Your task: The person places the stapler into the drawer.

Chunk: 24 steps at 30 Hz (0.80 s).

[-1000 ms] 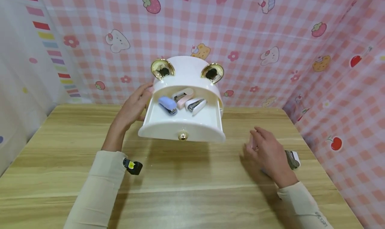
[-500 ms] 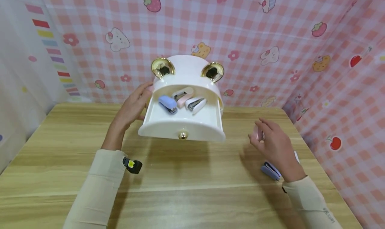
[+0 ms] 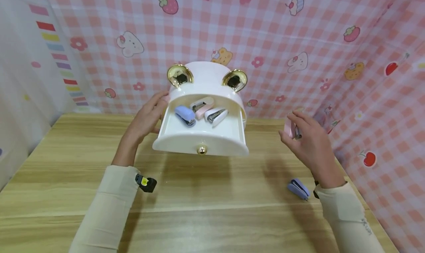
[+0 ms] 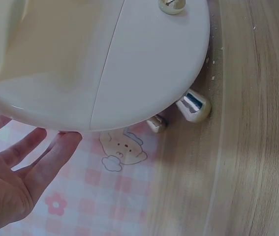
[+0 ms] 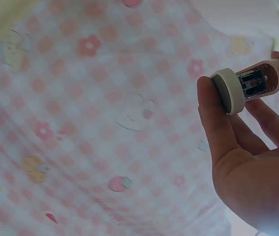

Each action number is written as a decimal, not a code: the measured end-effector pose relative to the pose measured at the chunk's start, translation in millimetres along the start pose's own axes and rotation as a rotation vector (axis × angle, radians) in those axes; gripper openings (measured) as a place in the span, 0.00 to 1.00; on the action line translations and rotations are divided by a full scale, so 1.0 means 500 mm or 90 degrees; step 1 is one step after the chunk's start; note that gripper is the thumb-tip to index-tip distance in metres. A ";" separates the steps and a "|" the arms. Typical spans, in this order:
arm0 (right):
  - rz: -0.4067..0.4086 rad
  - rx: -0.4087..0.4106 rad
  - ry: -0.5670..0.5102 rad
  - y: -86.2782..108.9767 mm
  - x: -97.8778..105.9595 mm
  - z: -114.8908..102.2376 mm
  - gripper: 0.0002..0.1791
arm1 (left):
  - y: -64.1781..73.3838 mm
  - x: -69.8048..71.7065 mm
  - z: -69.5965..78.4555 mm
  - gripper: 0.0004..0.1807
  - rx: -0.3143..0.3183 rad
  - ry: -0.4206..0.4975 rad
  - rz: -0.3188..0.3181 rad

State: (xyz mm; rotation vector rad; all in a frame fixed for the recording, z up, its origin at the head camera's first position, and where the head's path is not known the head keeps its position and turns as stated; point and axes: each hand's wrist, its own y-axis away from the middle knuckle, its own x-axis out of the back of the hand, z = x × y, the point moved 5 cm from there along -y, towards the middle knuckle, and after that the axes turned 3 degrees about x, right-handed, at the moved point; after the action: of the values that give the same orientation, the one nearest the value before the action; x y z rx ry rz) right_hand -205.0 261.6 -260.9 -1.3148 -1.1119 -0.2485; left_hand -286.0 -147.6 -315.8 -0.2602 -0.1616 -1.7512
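Observation:
A white box (image 3: pixel 209 74) with two gold-rimmed eyes stands at the back, its drawer (image 3: pixel 180 144) pulled out by a gold knob (image 3: pixel 201 150). Inside lie a blue stapler (image 3: pixel 185 115), a white-and-pink stapler (image 3: pixel 202 106) and a white stapler (image 3: pixel 216 116). My left hand (image 3: pixel 146 116) rests its fairly straight fingers against the box's left side; the left wrist view shows the fingertips (image 4: pixel 73 137) at its wall. Raised at the right, my right hand (image 3: pixel 313 142) pinches a pink stapler (image 3: pixel 289 127) between thumb and fingers; the right wrist view shows its round grey base (image 5: pixel 223 93).
Another blue stapler (image 3: pixel 299 189) lies on the wooden table (image 3: pixel 199 216) below my right hand. Pink checked cloth (image 3: pixel 272 31) hangs behind and on the right side. A white curtain (image 3: pixel 33 79) hangs at the left.
My right hand has risen off the table with the pink stapler, moving back and slightly right. The blue stapler on the table has come into full view. My left hand has stayed put.

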 end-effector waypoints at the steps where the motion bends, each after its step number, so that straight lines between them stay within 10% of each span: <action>1: 0.003 -0.001 -0.003 -0.006 0.005 -0.003 0.28 | 0.000 0.000 -0.001 0.36 0.001 -0.002 0.000; 24: -0.009 0.216 -0.143 -0.118 0.005 -0.163 0.28 | -0.002 0.000 -0.007 0.34 -0.002 -0.010 0.003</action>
State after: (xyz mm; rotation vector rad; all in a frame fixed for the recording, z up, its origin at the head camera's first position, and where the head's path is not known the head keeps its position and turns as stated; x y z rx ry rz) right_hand -204.2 174.9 -209.7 -1.0481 -1.2884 0.0800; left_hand -287.2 -148.1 -319.1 -0.2762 -0.1698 -1.7444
